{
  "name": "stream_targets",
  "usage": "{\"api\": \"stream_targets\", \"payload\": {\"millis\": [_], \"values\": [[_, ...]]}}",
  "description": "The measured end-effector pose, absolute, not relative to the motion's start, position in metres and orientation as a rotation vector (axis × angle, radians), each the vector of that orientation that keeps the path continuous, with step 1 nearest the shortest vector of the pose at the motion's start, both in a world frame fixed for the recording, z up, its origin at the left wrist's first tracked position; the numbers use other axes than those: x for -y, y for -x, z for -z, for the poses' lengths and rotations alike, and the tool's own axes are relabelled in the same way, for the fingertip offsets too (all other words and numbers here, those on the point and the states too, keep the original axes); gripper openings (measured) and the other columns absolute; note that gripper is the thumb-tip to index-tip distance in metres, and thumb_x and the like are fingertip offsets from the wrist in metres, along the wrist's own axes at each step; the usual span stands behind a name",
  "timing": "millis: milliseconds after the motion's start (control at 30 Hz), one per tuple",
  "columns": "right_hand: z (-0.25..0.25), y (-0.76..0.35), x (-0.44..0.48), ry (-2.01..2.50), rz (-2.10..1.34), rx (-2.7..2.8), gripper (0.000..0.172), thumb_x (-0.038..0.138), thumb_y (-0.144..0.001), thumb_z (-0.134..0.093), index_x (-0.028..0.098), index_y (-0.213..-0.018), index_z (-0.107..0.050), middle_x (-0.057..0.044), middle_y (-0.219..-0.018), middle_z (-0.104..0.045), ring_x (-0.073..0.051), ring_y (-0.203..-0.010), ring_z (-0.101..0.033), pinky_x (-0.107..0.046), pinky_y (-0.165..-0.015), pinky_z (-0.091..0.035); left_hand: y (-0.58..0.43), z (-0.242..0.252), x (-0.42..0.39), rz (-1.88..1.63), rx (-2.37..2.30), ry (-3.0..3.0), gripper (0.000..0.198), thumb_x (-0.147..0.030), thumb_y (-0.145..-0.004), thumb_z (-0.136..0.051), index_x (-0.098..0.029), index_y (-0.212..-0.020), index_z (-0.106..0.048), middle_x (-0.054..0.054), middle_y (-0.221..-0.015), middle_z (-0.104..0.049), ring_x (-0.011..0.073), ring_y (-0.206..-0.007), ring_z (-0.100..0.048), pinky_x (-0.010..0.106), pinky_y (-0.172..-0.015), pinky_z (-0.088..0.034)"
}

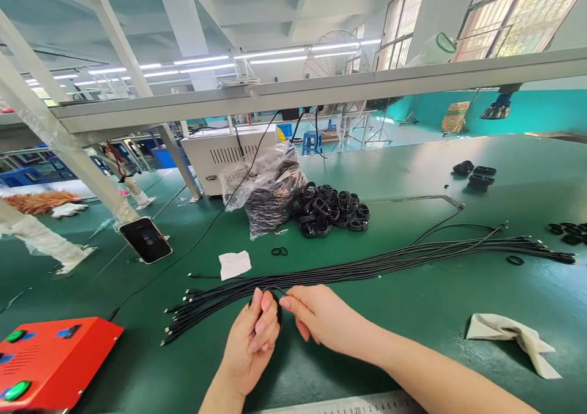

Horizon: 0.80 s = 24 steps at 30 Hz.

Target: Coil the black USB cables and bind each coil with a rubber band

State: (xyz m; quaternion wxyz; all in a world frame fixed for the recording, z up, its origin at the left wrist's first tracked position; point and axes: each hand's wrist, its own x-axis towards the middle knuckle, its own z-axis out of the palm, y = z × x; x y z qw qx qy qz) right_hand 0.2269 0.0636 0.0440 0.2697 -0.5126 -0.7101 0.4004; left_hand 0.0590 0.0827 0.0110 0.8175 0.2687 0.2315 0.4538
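Observation:
My left hand [257, 331] is closed around a coiled black cable [279, 316], only partly visible behind the fingers. Beside it, my right hand [316, 313] pinches a thin black stretch of that cable between thumb and forefinger. Just beyond both hands lies a long bundle of straight black cables [348, 271] with metal plugs at the ends. Two small black rings [279, 251] rest past the bundle, near a white slip of paper [235, 265]. Farther back is a heap of coiled black cables [328, 209] against a clear plastic bag [270, 194] filled with dark items.
A red box with green buttons [59, 362] occupies the near left. A phone [145, 240] leans at a frame post. At the near edge lies a steel ruler [348, 404]; a pale cloth [511, 337] is on the right. Overhead, a metal rail [321, 90] crosses the table.

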Motion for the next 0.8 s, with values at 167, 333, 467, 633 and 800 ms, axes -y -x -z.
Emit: {"api": "stream_targets", "payload": {"millis": [167,333,467,633,800], "values": [[-0.031,-0.215,-0.058,1.249,-1.313,1.765,0.038,0.040,-0.101,-0.028,0.019,-0.081,-0.052,0.006,-0.048,-0.048,-0.010,-0.046,-0.045,-0.021,-0.053,-0.035,-0.059,-0.008,-0.081,-0.986,-0.498,-0.543,0.027,-0.031,-0.091,-0.059,-0.010,-0.105,-0.068,-0.008,-0.049,-0.052,-0.0004,-0.034,-0.028,0.011,-0.041,-0.036],[-0.025,-0.216,-0.067,1.121,-1.523,1.743,0.029,0.022,-0.098,-0.029,0.017,-0.082,-0.054,0.006,-0.047,-0.051,-0.008,-0.042,-0.043,-0.020,-0.050,-0.035,-0.060,-0.015,-0.076,-0.963,-0.549,-0.523,0.033,-0.027,-0.096,-0.050,-0.012,-0.122,-0.064,0.009,-0.089,-0.077,-0.0003,-0.041,-0.042,0.011,-0.049,-0.044],[-0.027,-0.224,-0.076,1.020,-1.712,1.778,0.021,0.018,-0.092,-0.033,0.018,-0.081,-0.050,0.007,-0.047,-0.052,-0.007,-0.038,-0.042,-0.017,-0.044,-0.035,-0.058,-0.018,-0.074,-0.909,-0.575,-0.572,0.029,-0.024,-0.095,-0.051,-0.014,-0.116,-0.068,0.014,-0.121,-0.070,0.0021,-0.053,-0.058,0.011,-0.055,-0.050],[-0.020,-0.232,-0.092,0.801,-2.012,1.827,0.020,0.017,-0.087,-0.037,0.017,-0.074,-0.053,0.006,-0.049,-0.053,-0.006,-0.037,-0.046,-0.017,-0.043,-0.041,-0.057,-0.009,-0.072,-0.865,-0.637,-0.712,0.023,-0.024,-0.091,-0.059,-0.013,-0.105,-0.073,0.013,-0.101,-0.078,0.0090,-0.063,-0.068,0.014,-0.058,-0.051],[0.000,-0.227,-0.092,0.697,-1.859,1.853,0.021,0.012,-0.083,-0.037,0.018,-0.064,-0.045,0.004,-0.052,-0.057,-0.009,-0.051,-0.060,-0.017,-0.049,-0.044,-0.059,-0.009,-0.071,-0.715,-0.628,-1.037,0.030,-0.034,-0.092,-0.056,-0.011,-0.102,-0.073,0.013,-0.077,-0.079,0.0129,-0.055,-0.066,0.022,-0.057,-0.051]]}}
